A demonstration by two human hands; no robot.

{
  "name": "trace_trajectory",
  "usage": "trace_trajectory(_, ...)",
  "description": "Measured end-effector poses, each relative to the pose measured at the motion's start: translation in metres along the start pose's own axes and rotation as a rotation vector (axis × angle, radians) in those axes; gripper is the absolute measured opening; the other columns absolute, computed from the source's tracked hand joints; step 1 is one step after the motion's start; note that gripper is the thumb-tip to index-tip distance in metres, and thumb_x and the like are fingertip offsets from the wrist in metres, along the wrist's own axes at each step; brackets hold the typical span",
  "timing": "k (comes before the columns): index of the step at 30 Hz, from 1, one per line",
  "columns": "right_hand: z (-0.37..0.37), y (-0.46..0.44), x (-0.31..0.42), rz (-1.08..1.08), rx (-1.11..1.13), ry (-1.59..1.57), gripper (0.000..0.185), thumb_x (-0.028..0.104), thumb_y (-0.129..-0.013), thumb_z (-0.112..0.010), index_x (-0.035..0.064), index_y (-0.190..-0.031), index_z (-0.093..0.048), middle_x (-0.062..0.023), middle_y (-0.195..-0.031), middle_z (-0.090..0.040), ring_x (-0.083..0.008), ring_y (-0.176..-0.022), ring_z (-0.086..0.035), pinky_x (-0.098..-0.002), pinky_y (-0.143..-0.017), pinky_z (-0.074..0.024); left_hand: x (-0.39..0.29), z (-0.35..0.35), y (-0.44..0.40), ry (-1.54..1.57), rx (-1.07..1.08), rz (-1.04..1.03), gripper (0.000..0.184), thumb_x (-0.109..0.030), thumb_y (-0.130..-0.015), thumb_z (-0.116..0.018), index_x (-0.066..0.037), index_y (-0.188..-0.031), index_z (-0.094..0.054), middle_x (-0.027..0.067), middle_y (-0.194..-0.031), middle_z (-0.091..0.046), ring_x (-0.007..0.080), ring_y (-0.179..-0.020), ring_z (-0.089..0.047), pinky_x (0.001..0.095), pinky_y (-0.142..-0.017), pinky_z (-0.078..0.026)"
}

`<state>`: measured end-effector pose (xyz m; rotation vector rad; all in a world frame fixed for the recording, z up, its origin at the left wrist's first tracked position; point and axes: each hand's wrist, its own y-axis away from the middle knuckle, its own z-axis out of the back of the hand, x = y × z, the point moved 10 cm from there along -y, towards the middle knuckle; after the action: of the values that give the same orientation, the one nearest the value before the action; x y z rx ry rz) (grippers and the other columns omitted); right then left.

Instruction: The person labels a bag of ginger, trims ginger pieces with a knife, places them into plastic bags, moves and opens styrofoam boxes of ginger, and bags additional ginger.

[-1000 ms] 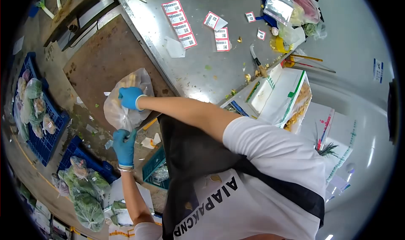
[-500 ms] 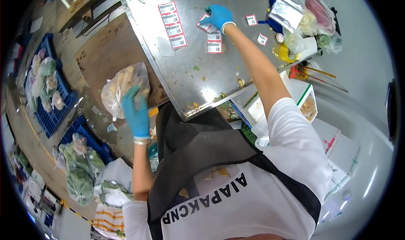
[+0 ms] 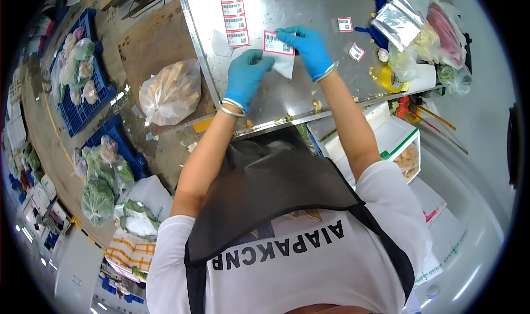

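Above the metal table, a barcode label [image 3: 279,44] with a red border is held between my hands, white backing paper [image 3: 284,65] hanging below it. My right hand [image 3: 311,52], in a blue glove, pinches the label near its upper right corner. From the other side, my left hand [image 3: 245,78], also gloved in blue, has its thumb and fingers closed at the left edge of the label and backing; their exact contact is partly hidden. A column of several similar labels [image 3: 235,22] lies on the table to the left.
Loose labels [image 3: 345,25] lie on the metal table [image 3: 265,101] at right, near yellow tape [image 3: 389,78] and bagged produce [image 3: 448,32]. A knotted bag [image 3: 171,93] of pale brown pieces sits left, beyond the table edge. Blue pallets [image 3: 83,107] hold bagged vegetables.
My left hand has moved from the knotted bag up over the table to the label. My right hand has lifted a label with its backing and drawn it closer to me.
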<state>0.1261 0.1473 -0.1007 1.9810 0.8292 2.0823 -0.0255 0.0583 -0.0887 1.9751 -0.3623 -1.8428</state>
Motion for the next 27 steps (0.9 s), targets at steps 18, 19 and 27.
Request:
trace_trajectory(18,-0.033,0.089,-0.062,0.061,0.175,0.319,0.017,0.022,-0.083,-0.066,0.0051,-0.084,-0.068,-0.0040,-0.073,-0.061,-0.0107,-0.068,-0.054,-0.0298,-0.067,-0.0465,0.068,0.020,0.107,-0.230,0.054,0.162,0.017,-0.012,-0.083,-0.069,0.002,-0.093,-0.067,0.0017,-0.074,-0.059,0.0082,-0.071,-0.054,0.0254,-0.067,-0.047)
trace_trajectory(19,-0.019,0.078,-0.071,0.045,0.086,0.254,0.017,0.022,-0.084,-0.065,0.0050,-0.085,-0.068,-0.0055,-0.074,-0.063,-0.0097,-0.068,-0.054,-0.0291,-0.067,-0.0468,0.079,0.031,0.114,-0.176,0.020,0.201,0.016,-0.012,-0.083,-0.069,0.002,-0.093,-0.067,0.0010,-0.073,-0.057,0.0077,-0.070,-0.053,0.0248,-0.067,-0.047)
trace_trajectory(27,-0.055,0.068,-0.028,0.149,-0.009,0.508,0.022,0.027,-0.085,-0.066,0.0055,-0.090,-0.068,-0.0073,-0.078,-0.067,-0.0105,-0.069,-0.059,-0.0287,-0.065,-0.0489,0.108,0.140,0.154,-1.329,-0.034,0.025,0.090,-0.045,-0.065,-0.080,-0.011,-0.140,-0.041,0.0187,-0.136,-0.049,0.0367,-0.117,-0.051,0.0473,-0.093,-0.045)
